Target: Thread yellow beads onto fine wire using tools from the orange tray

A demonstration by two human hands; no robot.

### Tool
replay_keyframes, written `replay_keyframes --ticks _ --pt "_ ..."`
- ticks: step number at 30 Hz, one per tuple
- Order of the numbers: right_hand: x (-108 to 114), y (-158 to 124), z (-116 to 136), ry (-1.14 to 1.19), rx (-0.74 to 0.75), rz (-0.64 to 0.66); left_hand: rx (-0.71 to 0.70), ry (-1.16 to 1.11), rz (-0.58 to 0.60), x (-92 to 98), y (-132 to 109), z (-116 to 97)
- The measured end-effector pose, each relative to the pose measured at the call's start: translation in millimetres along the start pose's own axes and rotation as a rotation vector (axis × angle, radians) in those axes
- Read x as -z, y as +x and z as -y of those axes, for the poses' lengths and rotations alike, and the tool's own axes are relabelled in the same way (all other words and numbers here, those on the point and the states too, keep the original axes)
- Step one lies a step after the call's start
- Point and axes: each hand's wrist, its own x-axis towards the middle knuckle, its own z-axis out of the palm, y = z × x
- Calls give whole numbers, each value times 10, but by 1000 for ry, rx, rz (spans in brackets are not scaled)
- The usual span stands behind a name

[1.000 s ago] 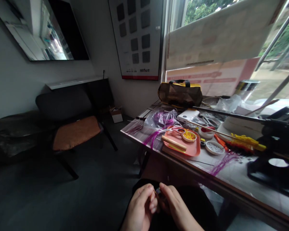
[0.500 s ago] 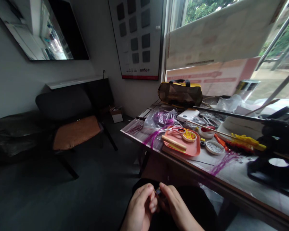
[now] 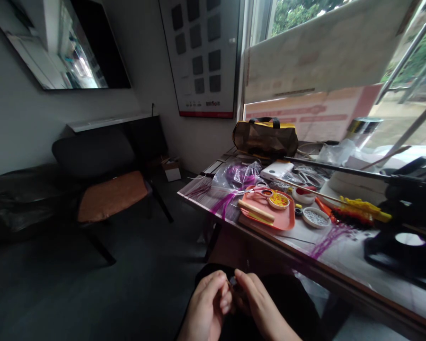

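Observation:
Low in the view, over my dark-clothed lap, my left hand and my right hand are held close together, thumbs toward each other. Fingers of both are curled. Between the fingertips shows a small shiny dark object, too small and shaded to name; the right thumb and fingers close on it. What the left fingers pinch is hidden. On the table ahead lies a pink tray with a wooden-handled tool, scissors and a dish of yellow and orange bits.
A white bowl of small grey pieces, purple strands and a yellow bundle lie right of the tray. A black stand is at the far right. Behind are a bag and a white device. A chair stands left.

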Motion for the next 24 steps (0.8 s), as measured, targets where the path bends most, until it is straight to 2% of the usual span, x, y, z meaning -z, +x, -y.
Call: replay_keyframes --ticks 14,24 --pt "2 -2 -1 22 -15 -30 17 -3 21 7 21 1" --pt "-21 20 10 33 -2 10 29 -21 -1 9 3 -2"
